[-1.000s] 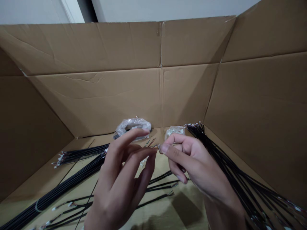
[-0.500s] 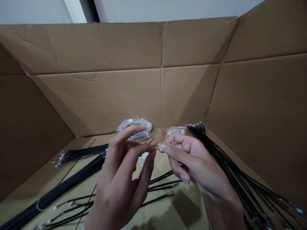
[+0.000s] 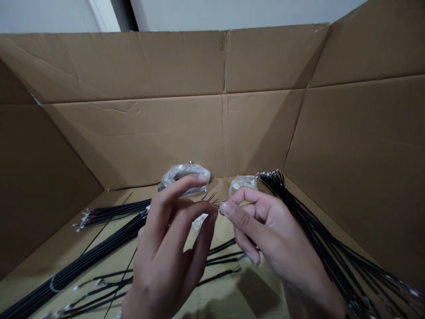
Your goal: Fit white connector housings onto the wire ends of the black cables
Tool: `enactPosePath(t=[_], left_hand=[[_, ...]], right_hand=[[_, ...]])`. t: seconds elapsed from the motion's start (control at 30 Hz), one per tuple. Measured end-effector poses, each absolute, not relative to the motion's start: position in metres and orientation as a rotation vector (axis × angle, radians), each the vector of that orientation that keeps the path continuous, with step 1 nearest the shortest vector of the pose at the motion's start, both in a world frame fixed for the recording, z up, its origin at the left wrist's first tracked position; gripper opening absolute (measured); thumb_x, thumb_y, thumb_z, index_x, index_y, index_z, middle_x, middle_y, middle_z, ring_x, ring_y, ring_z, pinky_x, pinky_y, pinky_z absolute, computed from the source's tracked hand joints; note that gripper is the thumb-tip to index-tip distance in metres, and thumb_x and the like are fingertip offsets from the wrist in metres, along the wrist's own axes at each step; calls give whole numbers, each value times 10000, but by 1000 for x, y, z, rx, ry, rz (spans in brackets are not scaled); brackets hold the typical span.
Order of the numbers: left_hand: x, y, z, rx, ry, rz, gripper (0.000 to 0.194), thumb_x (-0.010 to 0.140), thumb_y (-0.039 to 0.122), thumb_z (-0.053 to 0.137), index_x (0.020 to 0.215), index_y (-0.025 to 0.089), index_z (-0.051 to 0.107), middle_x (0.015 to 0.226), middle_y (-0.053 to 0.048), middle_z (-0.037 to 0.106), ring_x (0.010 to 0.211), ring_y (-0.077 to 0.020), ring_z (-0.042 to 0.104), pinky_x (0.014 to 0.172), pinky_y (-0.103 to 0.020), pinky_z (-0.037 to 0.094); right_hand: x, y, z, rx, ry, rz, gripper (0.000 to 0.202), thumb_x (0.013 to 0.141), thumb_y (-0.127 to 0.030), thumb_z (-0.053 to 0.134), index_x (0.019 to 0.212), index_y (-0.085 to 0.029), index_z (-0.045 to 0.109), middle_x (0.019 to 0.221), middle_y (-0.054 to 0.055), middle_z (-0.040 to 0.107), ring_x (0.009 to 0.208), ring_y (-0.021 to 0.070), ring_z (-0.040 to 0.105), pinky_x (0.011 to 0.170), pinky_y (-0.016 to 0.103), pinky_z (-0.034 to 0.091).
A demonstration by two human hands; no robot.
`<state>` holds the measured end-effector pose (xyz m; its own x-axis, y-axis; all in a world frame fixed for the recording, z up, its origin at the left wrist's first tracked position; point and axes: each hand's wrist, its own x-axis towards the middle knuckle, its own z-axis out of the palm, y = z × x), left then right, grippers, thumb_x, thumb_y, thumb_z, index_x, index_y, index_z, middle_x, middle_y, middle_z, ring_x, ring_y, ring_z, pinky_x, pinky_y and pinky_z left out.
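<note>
Between finger and thumb, my left hand (image 3: 174, 248) pinches thin coloured wires (image 3: 215, 204) near the centre of the view. Facing it, my right hand (image 3: 265, 221) grips a small white connector (image 3: 221, 206), mostly covered by the thumb. The wires run up to the connector; whether they sit inside it cannot be made out. Below and behind my left fingers lies a small pile of white connectors (image 3: 199, 221). Several black cables (image 3: 221, 256) pass beneath both hands, partly hidden by the left one.
Bundled black cables lie at the left (image 3: 99, 243) and right (image 3: 318, 230). Two clear plastic bags, one left (image 3: 186, 170) and one right (image 3: 244, 180), rest against the back cardboard wall (image 3: 149, 119). Loose cables with white ends (image 3: 99, 282) are at the lower left.
Both hands have shifted slightly; my left hand has moved a little right, closer to my right fingertips. Less of the white connector shows between them.
</note>
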<state>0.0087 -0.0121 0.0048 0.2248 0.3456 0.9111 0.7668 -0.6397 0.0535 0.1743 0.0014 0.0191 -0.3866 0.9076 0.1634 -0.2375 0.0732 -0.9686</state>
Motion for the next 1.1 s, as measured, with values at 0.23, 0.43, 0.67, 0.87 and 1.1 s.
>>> enactPosePath(t=[0.23, 0.43, 0.67, 0.87, 1.1], left_hand=[[9, -11, 4, -2090, -990, -1408, 171, 950, 35, 606, 1045, 172, 644, 1282, -85, 609, 797, -115, 643, 818, -288, 606], [4, -9, 5, -2137, -1051, -1547, 155, 982, 89, 615, 1035, 231, 647, 1278, -43, 575, 800, -100, 647, 617, -246, 552], [-5, -5, 3, -2189, -972, -1668, 185, 961, 94, 668, 1043, 258, 692, 1288, -19, 567, 1029, -139, 651, 949, -268, 544], [-6, -5, 4, -2221, -936, -1686, 171, 969, 100, 648, 997, 261, 696, 1266, -7, 564, 818, -103, 643, 764, -272, 564], [-2, -7, 5, -2295, -892, -1689, 166, 992, 78, 609, 986, 231, 673, 1265, -18, 549, 804, -82, 631, 786, -255, 564]], right_hand=[[170, -4, 20, -730, -1393, 1434, 292, 1003, -430, 601, 827, -211, 523, 453, -122, 440, 395, 52, 318, 410, 177, 281], [168, 0, 16, -701, -1454, 1241, 252, 1010, -387, 617, 846, -199, 583, 501, -111, 435, 433, 62, 337, 413, 191, 274], [174, -2, 8, -643, -1679, 634, 131, 1013, -283, 675, 890, -236, 677, 589, -97, 513, 484, 58, 425, 501, 215, 350], [178, 2, 12, -534, -1553, 992, 202, 1007, -370, 680, 867, -225, 678, 570, -90, 537, 482, 60, 455, 480, 202, 350], [179, 18, 10, -434, -1514, 1349, 259, 949, -422, 743, 874, -188, 662, 554, -86, 543, 473, 51, 450, 461, 172, 356]])
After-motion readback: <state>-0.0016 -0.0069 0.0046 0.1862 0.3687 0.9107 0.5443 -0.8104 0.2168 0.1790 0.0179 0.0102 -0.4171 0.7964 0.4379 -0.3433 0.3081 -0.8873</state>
